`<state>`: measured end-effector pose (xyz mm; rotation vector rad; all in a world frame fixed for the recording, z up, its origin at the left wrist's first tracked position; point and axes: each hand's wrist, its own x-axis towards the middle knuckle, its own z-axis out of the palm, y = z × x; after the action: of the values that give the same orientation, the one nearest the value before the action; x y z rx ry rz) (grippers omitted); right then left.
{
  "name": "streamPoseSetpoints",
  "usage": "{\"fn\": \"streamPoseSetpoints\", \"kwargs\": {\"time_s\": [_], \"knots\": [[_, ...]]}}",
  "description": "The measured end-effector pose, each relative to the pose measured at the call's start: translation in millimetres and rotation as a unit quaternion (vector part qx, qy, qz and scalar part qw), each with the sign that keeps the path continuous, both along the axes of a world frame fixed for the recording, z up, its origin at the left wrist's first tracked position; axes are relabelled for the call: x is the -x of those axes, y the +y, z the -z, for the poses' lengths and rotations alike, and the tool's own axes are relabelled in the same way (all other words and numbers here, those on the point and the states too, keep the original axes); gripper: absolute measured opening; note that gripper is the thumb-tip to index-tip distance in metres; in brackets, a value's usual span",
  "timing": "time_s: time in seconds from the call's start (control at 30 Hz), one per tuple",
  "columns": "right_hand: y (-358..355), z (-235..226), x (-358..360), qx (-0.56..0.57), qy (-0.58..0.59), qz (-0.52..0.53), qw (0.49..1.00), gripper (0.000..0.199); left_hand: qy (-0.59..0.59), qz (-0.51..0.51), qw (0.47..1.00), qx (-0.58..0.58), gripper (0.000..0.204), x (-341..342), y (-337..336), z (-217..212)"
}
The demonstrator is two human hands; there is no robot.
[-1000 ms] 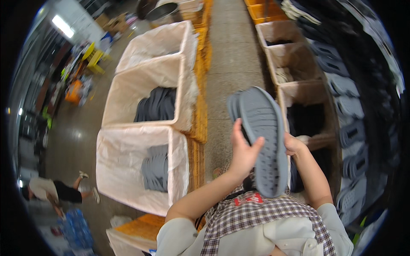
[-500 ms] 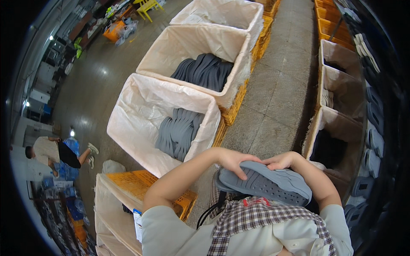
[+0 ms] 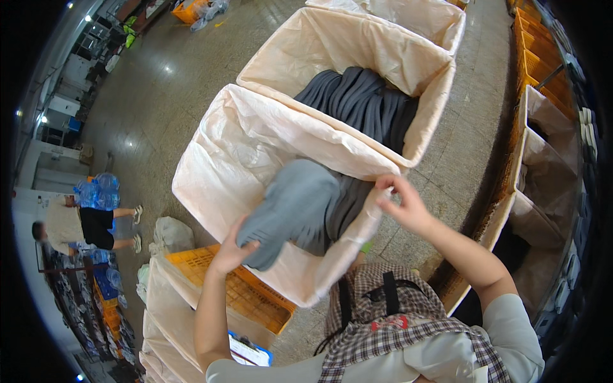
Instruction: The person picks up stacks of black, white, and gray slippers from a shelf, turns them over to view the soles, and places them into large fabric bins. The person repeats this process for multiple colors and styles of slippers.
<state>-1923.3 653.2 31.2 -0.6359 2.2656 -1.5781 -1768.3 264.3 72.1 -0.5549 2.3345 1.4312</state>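
My left hand point(image 3: 231, 250) grips a pair of grey shoe soles point(image 3: 297, 191) at their near end, thumb on top. The soles are blurred by motion and slant over the inside of the nearest cloth-lined bin point(image 3: 223, 166). Beneath and beside them, more dark grey soles point(image 3: 348, 204) lie stacked in that bin, partly covered. At the bin's right corner my right hand point(image 3: 405, 204) pinches the pale liner point(image 3: 370, 214) along the rim between thumb and fingers.
Behind stands another lined bin point(image 3: 274, 57) with a row of dark soles point(image 3: 357, 96). Lined crates point(image 3: 511, 217) line the right side. An orange crate point(image 3: 236, 287) and a clipboard point(image 3: 250, 350) are at lower left. Farther left, a person point(image 3: 83, 223) stands near water bottles point(image 3: 99, 191).
My hands have parted. The left has carried the soles from my chest out over the nearest bin. The right has let go of them and reached the bin's corner. The view has shifted.
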Motion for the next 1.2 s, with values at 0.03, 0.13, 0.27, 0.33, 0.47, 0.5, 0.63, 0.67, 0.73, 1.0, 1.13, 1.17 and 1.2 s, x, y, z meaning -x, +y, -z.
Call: {"fn": "streamPoseSetpoints", "kwargs": {"time_s": [0.03, 0.13, 0.27, 0.33, 0.47, 0.5, 0.63, 0.67, 0.73, 1.0, 1.13, 1.17, 1.2], "knots": [[-15, 11, -1, -0.046, 0.06, -0.016, 0.997, 0.043, 0.013, -0.028, 0.999, 0.044, 0.074, 14, -27, 24], [-50, 45, -2, -0.111, 0.22, -0.132, 0.96, 0.041, 0.037, -0.032, 0.971, 0.236, 0.074, 60, -94, 110], [-67, 74, -7, -0.254, 0.298, -0.139, 0.909, 0.029, -0.013, 0.001, 0.902, 0.431, 0.075, 114, -142, 224], [-68, 80, -9, -0.269, 0.265, -0.14, 0.915, 0.028, -0.037, 0.028, 0.873, 0.485, 0.076, 135, -145, 274], [-69, 85, -8, -0.266, 0.269, -0.133, 0.916, 0.022, -0.018, 0.104, 0.891, 0.441, 0.077, 163, -126, 353], [-71, 86, -7, -0.264, 0.258, -0.135, 0.919, 0.021, -0.011, 0.123, 0.902, 0.414, 0.078, 168, -120, 367], [-76, 85, -2, -0.251, 0.269, -0.134, 0.92, 0.015, 0.042, 0.028, 0.929, 0.366, 0.083, 168, -123, 391], [-77, 86, -2, -0.255, 0.273, -0.137, 0.918, 0.013, 0.051, 0.01, 0.921, 0.387, 0.084, 169, -116, 397], [-78, 88, -1, -0.254, 0.274, -0.145, 0.916, 0.013, 0.025, -0.023, 0.908, 0.417, 0.088, 173, -99, 407], [-59, 93, -21, -0.239, 0.243, -0.175, 0.924, 0.022, -0.099, 0.052, 0.891, 0.44, 0.087, 187, -96, 356], [-61, 101, -34, -0.061, 0.2, -0.144, 0.967, 0.031, 0.254, -0.045, 0.918, 0.302, 0.07, 210, -22, 272], [-60, 98, -30, -0.045, 0.101, -0.196, 0.974, 0.029, 0.317, -0.068, 0.915, 0.24, 0.064, 213, 5, 240], [-54, 88, -28, 0.042, 0.022, -0.135, 0.99, 0.027, 0.372, -0.082, 0.909, 0.171, 0.059, 211, 33, 204]]}}
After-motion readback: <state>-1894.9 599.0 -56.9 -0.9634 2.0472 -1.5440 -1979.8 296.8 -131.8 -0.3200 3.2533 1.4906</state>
